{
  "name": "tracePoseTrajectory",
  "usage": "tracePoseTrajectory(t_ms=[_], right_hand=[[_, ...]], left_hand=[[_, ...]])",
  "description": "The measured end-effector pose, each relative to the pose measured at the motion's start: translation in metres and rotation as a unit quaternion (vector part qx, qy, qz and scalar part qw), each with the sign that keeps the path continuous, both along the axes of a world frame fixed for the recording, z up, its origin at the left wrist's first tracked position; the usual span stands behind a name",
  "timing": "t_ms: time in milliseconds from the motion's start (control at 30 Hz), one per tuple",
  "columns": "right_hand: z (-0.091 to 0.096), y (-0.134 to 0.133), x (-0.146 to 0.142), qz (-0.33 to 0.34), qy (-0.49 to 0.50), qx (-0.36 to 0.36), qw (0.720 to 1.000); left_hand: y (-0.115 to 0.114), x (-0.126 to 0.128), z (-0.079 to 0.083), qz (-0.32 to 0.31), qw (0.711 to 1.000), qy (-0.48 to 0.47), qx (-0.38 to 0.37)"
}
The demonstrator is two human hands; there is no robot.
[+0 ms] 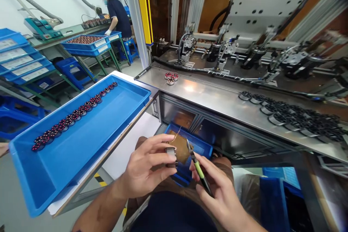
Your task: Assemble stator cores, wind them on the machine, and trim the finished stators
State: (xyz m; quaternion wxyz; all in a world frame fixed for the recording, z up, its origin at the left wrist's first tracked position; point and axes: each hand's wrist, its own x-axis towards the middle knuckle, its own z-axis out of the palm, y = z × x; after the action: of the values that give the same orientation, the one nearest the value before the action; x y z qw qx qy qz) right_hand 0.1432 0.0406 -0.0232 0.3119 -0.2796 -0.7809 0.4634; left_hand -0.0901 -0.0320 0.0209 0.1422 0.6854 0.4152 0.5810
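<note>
My left hand [148, 168] is closed around a small round wound coil part [171, 154], held over my lap. My right hand [217, 188] grips a thin green-handled cutter [198, 166], its tip right beside the part. A fine copper wire [178, 133] curls up from the part. Under both hands lies a small blue bin [202, 146] holding brownish scrap.
A big blue tray [81, 152] at left holds a diagonal row of several wound parts [73, 117]. The steel bench [217, 98] carries three parts [170, 77] and several dark rings [293, 117] at right. Machinery stands behind. A person [116, 11] works far left.
</note>
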Motion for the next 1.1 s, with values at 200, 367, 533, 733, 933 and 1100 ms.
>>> tracePoseTrajectory(t_ms=[200,367,533,733,933,1100], right_hand=[[0.018,-0.003,0.016,0.018,0.019,-0.038,0.999],[0.037,-0.016,0.025,0.07,0.046,-0.131,0.988],[0.054,-0.021,0.023,0.131,0.058,-0.196,0.97],[0.056,-0.019,0.016,0.168,0.057,-0.218,0.96],[0.053,-0.019,0.014,0.16,0.065,-0.221,0.96],[0.056,-0.019,0.013,0.143,0.037,-0.229,0.962]], left_hand=[[0.003,-0.001,0.004,0.086,0.99,0.103,0.052],[-0.002,0.0,0.003,0.097,0.984,0.14,0.045],[-0.006,-0.003,-0.003,0.094,0.981,0.166,0.034],[-0.001,0.0,0.0,0.092,0.984,0.122,0.089],[0.0,0.0,0.004,0.066,0.99,0.093,0.083],[0.001,0.0,0.004,0.058,0.992,0.087,0.075]])
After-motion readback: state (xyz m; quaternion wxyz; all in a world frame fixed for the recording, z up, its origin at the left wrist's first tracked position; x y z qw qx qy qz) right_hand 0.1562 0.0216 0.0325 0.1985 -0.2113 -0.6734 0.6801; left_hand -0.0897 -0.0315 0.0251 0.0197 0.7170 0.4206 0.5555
